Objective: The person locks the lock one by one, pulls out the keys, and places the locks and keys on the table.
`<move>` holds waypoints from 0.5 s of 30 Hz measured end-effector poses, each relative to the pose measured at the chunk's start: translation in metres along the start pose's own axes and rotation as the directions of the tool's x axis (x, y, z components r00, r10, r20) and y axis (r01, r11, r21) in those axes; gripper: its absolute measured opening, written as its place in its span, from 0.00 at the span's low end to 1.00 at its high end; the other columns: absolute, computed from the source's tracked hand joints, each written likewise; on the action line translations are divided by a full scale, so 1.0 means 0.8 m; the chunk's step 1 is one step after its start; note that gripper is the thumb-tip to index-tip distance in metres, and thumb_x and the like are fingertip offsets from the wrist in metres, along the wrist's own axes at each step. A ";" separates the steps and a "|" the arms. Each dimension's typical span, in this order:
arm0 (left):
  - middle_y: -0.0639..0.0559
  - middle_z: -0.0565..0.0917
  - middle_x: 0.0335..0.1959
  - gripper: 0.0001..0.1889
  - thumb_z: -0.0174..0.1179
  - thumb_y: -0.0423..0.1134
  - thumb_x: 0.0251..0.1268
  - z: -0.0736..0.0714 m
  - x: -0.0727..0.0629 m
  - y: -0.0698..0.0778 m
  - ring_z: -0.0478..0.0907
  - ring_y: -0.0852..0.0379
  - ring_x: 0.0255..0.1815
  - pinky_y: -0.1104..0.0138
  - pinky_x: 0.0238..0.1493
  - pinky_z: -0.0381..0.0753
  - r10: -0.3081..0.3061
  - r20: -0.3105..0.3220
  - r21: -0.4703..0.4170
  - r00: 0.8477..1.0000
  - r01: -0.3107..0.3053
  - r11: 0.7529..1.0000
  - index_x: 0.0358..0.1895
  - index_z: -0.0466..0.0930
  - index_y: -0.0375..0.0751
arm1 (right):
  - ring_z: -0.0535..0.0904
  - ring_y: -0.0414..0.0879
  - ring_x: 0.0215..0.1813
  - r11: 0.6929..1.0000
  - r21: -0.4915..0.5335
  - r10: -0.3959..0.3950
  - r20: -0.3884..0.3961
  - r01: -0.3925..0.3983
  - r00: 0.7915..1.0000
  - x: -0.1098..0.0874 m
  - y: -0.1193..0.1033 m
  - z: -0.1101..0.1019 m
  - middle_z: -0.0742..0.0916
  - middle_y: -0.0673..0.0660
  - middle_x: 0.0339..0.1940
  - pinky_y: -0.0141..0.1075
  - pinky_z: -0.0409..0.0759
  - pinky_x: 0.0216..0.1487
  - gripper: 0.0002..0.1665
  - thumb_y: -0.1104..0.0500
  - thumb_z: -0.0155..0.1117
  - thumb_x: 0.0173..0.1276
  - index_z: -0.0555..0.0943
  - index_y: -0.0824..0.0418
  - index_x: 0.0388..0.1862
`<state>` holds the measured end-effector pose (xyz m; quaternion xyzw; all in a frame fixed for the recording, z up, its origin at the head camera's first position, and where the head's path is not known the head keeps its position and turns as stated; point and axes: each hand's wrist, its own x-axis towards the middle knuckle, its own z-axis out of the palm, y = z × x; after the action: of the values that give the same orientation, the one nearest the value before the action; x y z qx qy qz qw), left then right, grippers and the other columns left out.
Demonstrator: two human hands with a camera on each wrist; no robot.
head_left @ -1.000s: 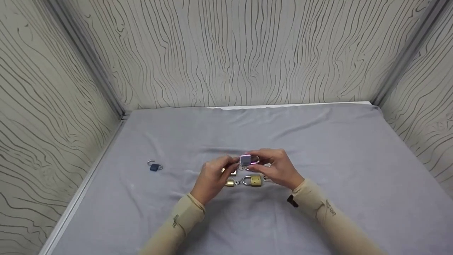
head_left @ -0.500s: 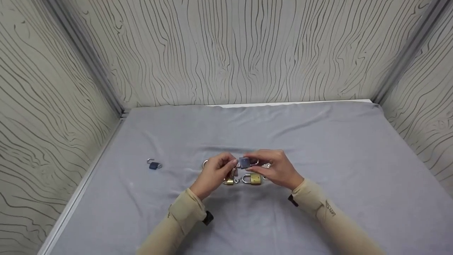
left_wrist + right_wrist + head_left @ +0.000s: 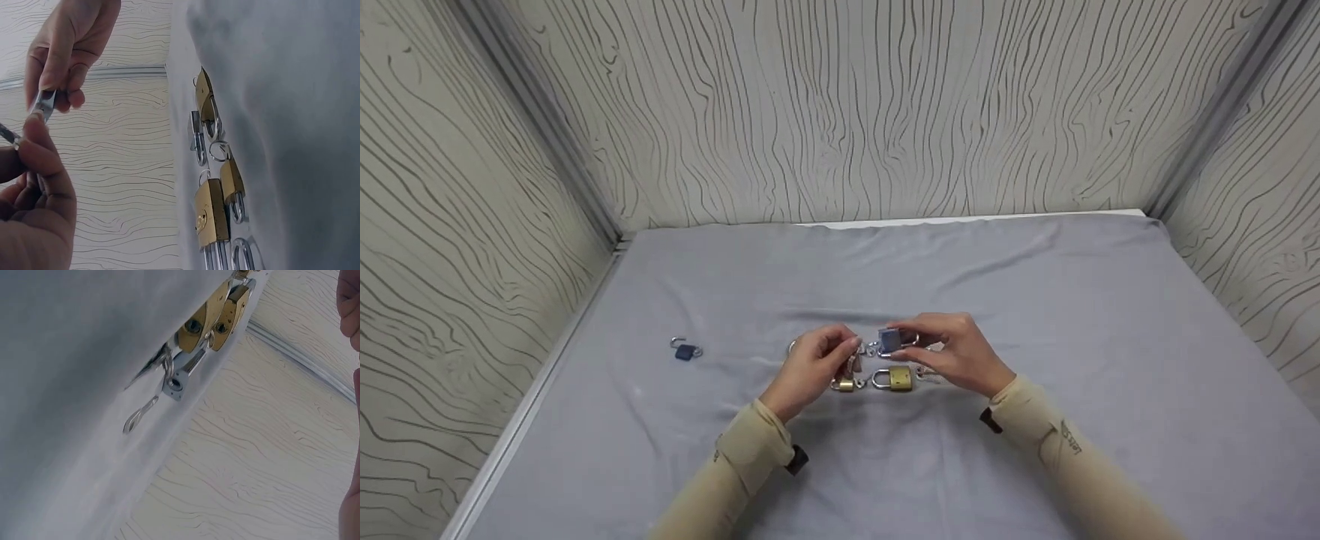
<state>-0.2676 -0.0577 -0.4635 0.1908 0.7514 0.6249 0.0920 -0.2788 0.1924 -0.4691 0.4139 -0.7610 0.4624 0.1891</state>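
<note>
My right hand [image 3: 956, 351] pinches a small blue padlock [image 3: 889, 340] by its body between thumb and fingers, its shackle pointing right. Close on its left, my left hand [image 3: 815, 365] pinches small silver metal that looks like a key [image 3: 872, 349]; fingers partly cover it. In the left wrist view the left hand [image 3: 42, 180] almost meets the padlock [image 3: 44, 104] held by the right hand [image 3: 70, 53]. Below the hands a large brass padlock [image 3: 894, 379] and a small brass padlock [image 3: 845, 385] lie on the cloth, with keys [image 3: 928, 373] beside the large one.
Off to the left lies a blue padlock [image 3: 685, 352] with its shackle open. Several brass padlocks [image 3: 211, 212] are grouped under the hands, and a grey padlock [image 3: 175, 384] lies by them. Grey cloth [image 3: 1035, 300] covers the table; patterned walls stand behind and at both sides.
The right hand has shifted slightly right with the blue padlock, which has turned a little. A gap with silver metal shows between it and the left fingertips. The left hand has barely moved.
</note>
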 end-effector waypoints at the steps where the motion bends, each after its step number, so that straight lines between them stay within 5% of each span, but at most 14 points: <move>1: 0.54 0.80 0.25 0.13 0.58 0.36 0.79 0.000 0.000 0.000 0.74 0.60 0.24 0.69 0.27 0.76 -0.001 -0.002 0.007 1.000 0.001 1.000 0.42 0.79 0.24 | 0.90 0.48 0.36 1.000 -0.008 0.011 -0.004 -0.011 1.000 -0.001 0.000 -0.003 0.92 0.57 0.39 0.27 0.86 0.39 0.21 0.68 0.79 0.59 0.88 0.65 0.53; 15: 0.47 0.85 0.26 0.11 0.59 0.35 0.78 0.002 0.004 -0.004 0.75 0.61 0.24 0.70 0.26 0.77 0.046 -0.008 0.057 0.999 -0.046 0.997 0.40 0.81 0.27 | 0.89 0.45 0.35 0.998 -0.040 0.041 -0.032 -0.042 0.999 -0.011 0.006 -0.017 0.92 0.58 0.37 0.24 0.85 0.37 0.22 0.70 0.81 0.55 0.88 0.66 0.51</move>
<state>-0.2703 -0.0556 -0.4664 0.2078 0.7647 0.6061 0.0687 -0.2788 0.2093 -0.4704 0.3869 -0.7756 0.4570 0.1997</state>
